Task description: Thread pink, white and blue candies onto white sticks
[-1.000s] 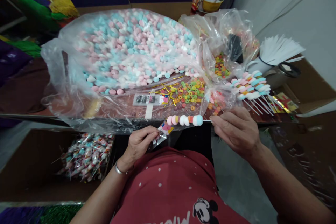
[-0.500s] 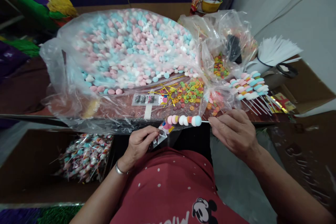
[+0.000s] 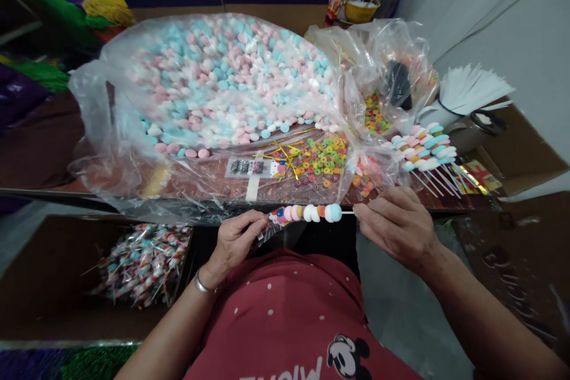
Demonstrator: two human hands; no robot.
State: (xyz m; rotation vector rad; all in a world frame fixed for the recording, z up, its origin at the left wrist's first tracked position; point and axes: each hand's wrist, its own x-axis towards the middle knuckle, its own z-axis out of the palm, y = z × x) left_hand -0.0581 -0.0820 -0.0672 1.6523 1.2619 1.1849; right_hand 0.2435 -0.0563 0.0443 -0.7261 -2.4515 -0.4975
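Note:
My right hand (image 3: 396,227) pinches the white stick of a candy skewer (image 3: 312,212) threaded with pink, white and blue marshmallows. The skewer lies level at the table's front edge, tip pointing left. My left hand (image 3: 236,238) holds a small clear printed wrapper bag (image 3: 272,222) at that tip. The skewer's first pieces sit at the bag's mouth.
A big clear bag of pink, blue and white marshmallows (image 3: 214,83) fills the table. Coloured ring candies (image 3: 323,160) and gold twist ties (image 3: 285,153) lie in front of it. Finished skewers (image 3: 427,148) and white sticks (image 3: 467,89) lie at right. A box of wrapped skewers (image 3: 142,261) sits lower left.
The skewer has slid left, and its tip now meets the wrapper bag, which my left hand has raised a little toward it.

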